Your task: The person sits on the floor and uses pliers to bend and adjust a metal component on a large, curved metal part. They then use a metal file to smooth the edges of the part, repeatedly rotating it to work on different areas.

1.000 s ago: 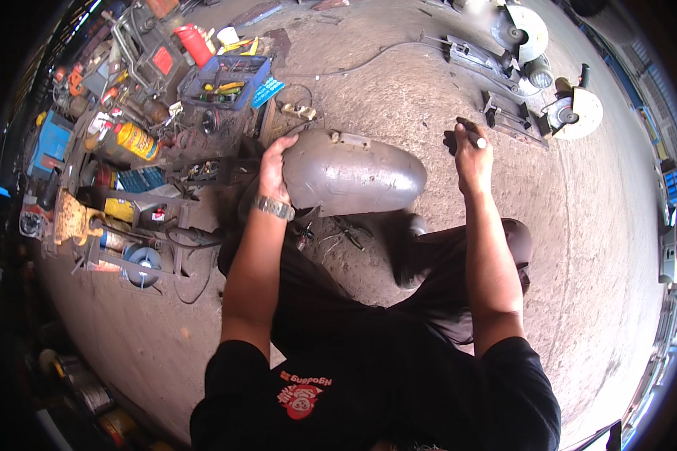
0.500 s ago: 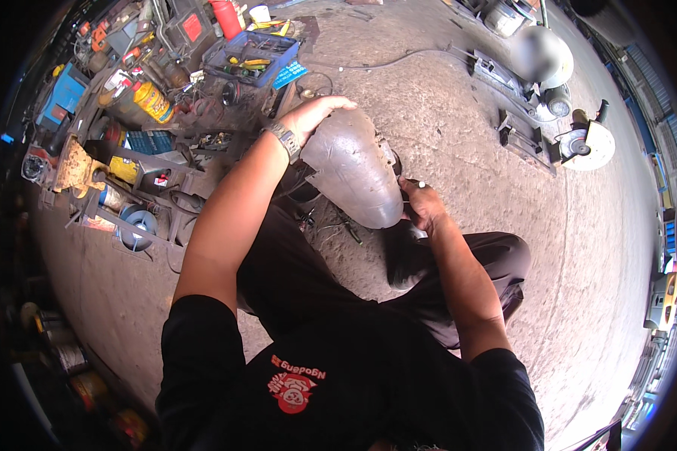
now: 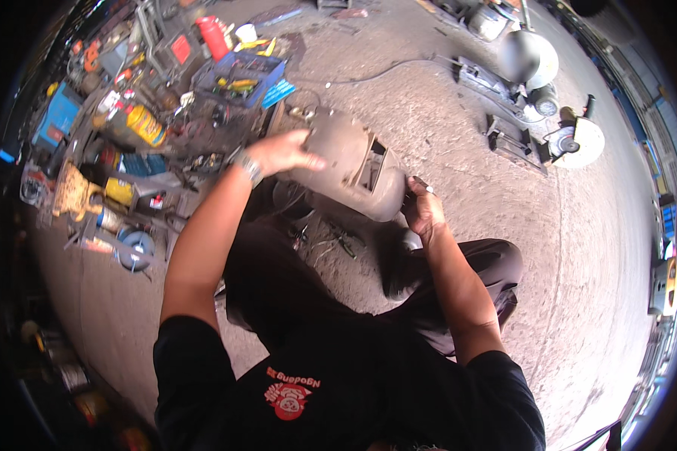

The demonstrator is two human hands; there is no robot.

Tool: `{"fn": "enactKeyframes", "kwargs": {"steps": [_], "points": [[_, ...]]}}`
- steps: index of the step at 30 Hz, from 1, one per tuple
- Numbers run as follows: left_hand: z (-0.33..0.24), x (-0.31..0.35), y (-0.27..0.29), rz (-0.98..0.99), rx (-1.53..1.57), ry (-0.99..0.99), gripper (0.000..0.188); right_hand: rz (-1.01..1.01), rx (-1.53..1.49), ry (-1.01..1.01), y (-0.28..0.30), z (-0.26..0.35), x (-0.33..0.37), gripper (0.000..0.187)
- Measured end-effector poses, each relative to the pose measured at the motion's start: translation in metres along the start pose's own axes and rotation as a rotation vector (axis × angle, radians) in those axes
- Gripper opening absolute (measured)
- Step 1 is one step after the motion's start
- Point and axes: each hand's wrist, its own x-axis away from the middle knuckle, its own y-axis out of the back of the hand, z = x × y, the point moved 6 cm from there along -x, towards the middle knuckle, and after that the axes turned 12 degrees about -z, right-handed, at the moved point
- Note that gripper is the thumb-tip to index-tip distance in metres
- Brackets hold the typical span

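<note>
A curved, scuffed grey-brown metal shell [image 3: 337,150] with a rectangular opening in its side is tilted between my hands, above my shins. My left hand [image 3: 278,152], with a metal watch on the wrist, grips the shell's left side, its thumb lying across the surface. At the shell's right end, my right hand [image 3: 426,212] is closed around something small and dark, mostly hidden by the fingers; a pale tip shows near the knuckles. Below the shell, pliers with green handles [image 3: 346,245] lie on the floor.
A blue crate [image 3: 259,79] of tools, a yellow bottle [image 3: 144,125], a red bottle [image 3: 214,37] and a wire spool [image 3: 135,248] crowd the left. Rightward stand a cut-off grinder [image 3: 575,143] and metal frames [image 3: 513,139]. A cable [image 3: 376,71] crosses the concrete floor.
The shell has turned, bringing its rectangular opening into view. My left hand has moved from its far top edge down to its left side; my right hand stays at its right end.
</note>
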Motion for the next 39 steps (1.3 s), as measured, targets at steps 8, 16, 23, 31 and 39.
{"fn": "enactKeyframes", "kwargs": {"steps": [8, 16, 23, 31, 39], "points": [[-0.013, 0.054, -0.009, -0.319, -0.618, -0.678, 0.051, 0.155, -0.268, 0.535, -0.031, 0.087, 0.041, 0.052], [0.009, 0.058, -0.013, -0.500, -0.695, -0.699, 0.047, 0.235, -0.197, 0.658, -0.034, 0.101, 0.057, 0.041], [-0.003, 0.060, -0.017, -0.441, -0.552, -0.608, 0.048, 0.138, -0.104, 0.637, -0.025, 0.102, 0.049, 0.038], [0.032, 0.049, -0.015, -0.204, 0.762, -0.018, 0.046, 0.166, -0.053, 0.315, -0.031, 0.105, 0.046, 0.042], [0.068, 0.048, -0.065, -0.325, 1.291, 0.156, 0.051, 0.154, -0.101, 0.233, -0.029, 0.100, 0.033, 0.047]]}}
